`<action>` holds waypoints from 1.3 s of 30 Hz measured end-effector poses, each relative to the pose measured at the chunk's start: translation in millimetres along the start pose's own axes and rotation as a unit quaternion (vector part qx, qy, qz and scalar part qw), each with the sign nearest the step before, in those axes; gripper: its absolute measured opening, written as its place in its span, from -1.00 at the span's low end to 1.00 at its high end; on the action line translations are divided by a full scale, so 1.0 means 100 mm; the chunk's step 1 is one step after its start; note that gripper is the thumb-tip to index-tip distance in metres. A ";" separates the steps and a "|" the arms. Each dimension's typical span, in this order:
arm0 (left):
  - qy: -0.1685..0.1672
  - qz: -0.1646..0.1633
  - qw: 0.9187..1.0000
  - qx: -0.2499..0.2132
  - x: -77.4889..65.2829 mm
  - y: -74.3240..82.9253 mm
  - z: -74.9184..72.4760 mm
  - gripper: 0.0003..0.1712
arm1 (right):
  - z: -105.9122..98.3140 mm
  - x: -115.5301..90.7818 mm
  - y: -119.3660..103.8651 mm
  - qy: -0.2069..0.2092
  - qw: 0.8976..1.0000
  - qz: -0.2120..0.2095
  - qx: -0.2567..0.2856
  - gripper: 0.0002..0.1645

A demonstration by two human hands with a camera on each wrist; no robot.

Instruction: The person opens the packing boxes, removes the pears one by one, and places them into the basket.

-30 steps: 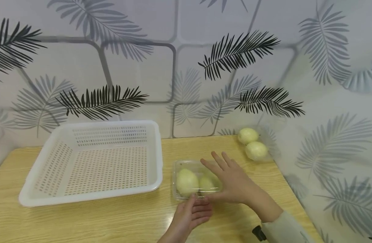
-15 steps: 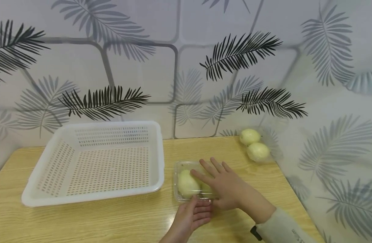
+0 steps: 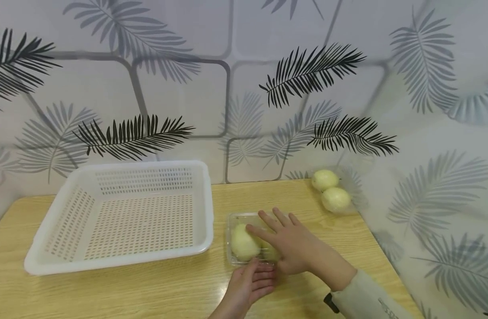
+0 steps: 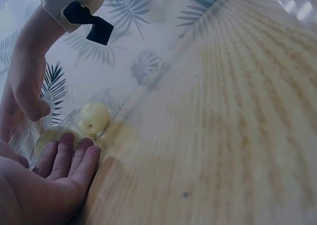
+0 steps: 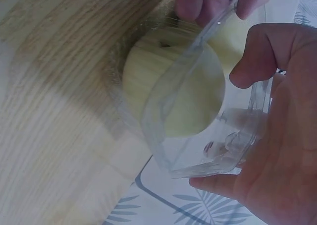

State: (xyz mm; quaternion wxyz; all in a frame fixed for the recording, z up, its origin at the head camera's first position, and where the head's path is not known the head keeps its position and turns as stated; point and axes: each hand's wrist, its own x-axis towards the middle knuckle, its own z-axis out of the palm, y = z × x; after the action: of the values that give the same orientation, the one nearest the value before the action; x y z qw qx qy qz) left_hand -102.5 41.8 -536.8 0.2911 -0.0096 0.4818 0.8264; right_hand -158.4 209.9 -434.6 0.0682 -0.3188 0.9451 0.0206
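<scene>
A clear plastic clamshell box (image 3: 230, 241) sits on the table with two pale yellow, apple-like fruits (image 3: 244, 243) inside. My right hand (image 3: 295, 248) lies over its right part, fingers straight and spread across the lid. In the right wrist view the clear lid (image 5: 166, 93) slants over a fruit, and my right hand's thumb stands near its edge. My left hand (image 3: 249, 283) is at the box's near side, palm turned up, its straight fingers along the edge. In the left wrist view these fingers (image 4: 64, 155) partly hide the box.
A white perforated plastic basket (image 3: 124, 261) stands on the left of the wooden table (image 3: 156, 288). At the back right corner, another clear pack holds two pale fruits (image 3: 336, 199) against the leaf-patterned wall (image 3: 251, 79).
My right hand has come down and left onto the lid, its fingers now reaching over the left fruit. My left hand and the box have hardly moved.
</scene>
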 end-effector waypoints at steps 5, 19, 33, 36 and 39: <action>-0.003 0.002 1.000 0.000 -0.01 0.00 0.00 -0.33 | -0.08 0.03 0.00 -0.034 0.999 0.006 0.009 0.14; -0.003 0.002 1.000 0.005 0.02 0.02 0.00 -0.39 | -0.26 0.12 0.05 -0.089 0.995 0.022 0.031 0.15; -0.010 0.005 1.000 0.013 0.02 0.02 0.02 -0.42 | -0.31 0.14 0.09 -0.109 0.991 0.030 0.075 0.16; -0.015 0.008 1.000 0.015 0.02 0.02 0.01 -0.42 | -0.32 0.16 0.10 -0.114 0.989 0.027 0.087 0.17; -0.011 0.002 1.000 0.006 0.02 0.01 0.00 -0.42 | -0.35 0.17 0.14 -0.108 0.989 0.015 0.103 0.17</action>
State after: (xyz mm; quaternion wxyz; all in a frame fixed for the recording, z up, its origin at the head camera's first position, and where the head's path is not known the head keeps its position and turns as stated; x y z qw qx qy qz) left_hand -104.5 42.3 -536.2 0.2947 0.0021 0.4836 0.8242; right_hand -184.3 207.5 -402.8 0.2021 -0.2919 0.9339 -0.0412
